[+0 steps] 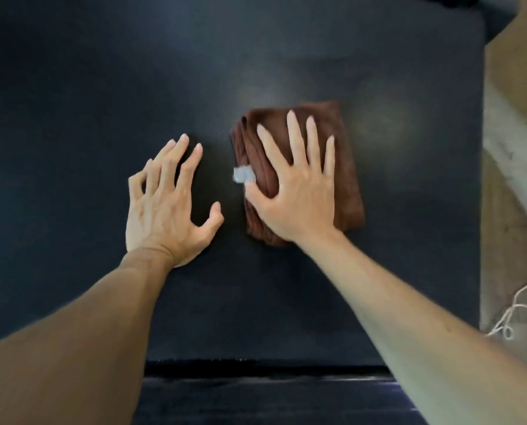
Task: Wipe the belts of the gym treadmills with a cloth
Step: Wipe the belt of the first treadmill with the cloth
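A wide, dark, matte black treadmill belt (102, 87) fills nearly the whole view, its near edge ending at a darker strip at the bottom of the frame. On it, right of centre, lies a folded reddish-brown cloth (348, 185), several layers thick along its left edge, with a small pale grey tag (242, 174) sticking out on that side. The right hand (299, 191) lies flat on the cloth with its fingers straight and spread, palm down, pressing rather than gripping; the palm hides the middle of the cloth, and the thumb reaches to the cloth's left edge beside the tag. The left hand (167, 204) rests on the bare belt just beside the cloth, apart from it, fingers splayed and slightly arched, holding nothing; whether its fingertips all touch the belt is hard to tell. Both forearms run out of the bottom of the frame. At the right edge a tan surface (513, 185) and a thin white cord (519, 302) are cut off and blurred, so their nature is unclear.
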`<state>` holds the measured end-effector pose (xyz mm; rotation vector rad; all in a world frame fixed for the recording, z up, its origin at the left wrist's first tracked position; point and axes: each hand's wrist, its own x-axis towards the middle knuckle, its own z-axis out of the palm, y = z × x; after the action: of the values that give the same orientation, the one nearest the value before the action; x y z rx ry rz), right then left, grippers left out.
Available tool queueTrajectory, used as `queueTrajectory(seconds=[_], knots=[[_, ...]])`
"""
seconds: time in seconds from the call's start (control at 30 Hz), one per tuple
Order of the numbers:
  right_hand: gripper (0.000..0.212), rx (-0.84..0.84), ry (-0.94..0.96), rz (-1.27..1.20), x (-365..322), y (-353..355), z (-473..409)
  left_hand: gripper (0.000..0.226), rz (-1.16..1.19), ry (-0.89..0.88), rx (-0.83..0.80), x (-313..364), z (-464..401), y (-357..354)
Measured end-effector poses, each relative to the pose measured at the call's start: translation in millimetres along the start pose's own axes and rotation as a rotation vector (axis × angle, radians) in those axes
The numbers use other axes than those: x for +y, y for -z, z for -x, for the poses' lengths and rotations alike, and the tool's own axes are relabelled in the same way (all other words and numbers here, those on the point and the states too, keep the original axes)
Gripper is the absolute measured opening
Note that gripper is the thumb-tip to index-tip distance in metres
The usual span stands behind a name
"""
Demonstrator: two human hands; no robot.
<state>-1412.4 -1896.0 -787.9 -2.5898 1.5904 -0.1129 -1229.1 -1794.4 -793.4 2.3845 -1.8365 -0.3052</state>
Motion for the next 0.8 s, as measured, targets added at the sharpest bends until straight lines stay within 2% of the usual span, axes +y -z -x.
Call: queueTrajectory(seconds=[0.07, 0.17, 0.23, 0.47, 0.67, 0.8], knots=[[0.079, -0.022, -0.077, 0.015, 16, 2, 16, 0.087, 0.017, 0.006, 0.016, 1, -1, 1], [0.083, 0.022, -0.404, 0.023, 24, 0, -6, 0.087, 0.047, -0.002, 0.022, 4, -3, 1], [0.088, 0.016, -0.481, 0.018, 22, -2, -29, 0.087, 0.054, 0.004, 0.014, 5, -2, 1], [0.086, 0.068, -0.393, 0.062, 27, -4, -42, 0.087, 0.037, 0.009, 0.018, 4, -3, -2], [0.087, 0.018, -0.303, 0.084, 24, 2, -40, 0.089, -0.005, 0.027, -0.073, 4, 2, 3], [0.085, -0.005, -0.342, 0.076, 23, 5, -44, 0.09, -0.016, 0.022, -0.106, 4, 0, 5]])
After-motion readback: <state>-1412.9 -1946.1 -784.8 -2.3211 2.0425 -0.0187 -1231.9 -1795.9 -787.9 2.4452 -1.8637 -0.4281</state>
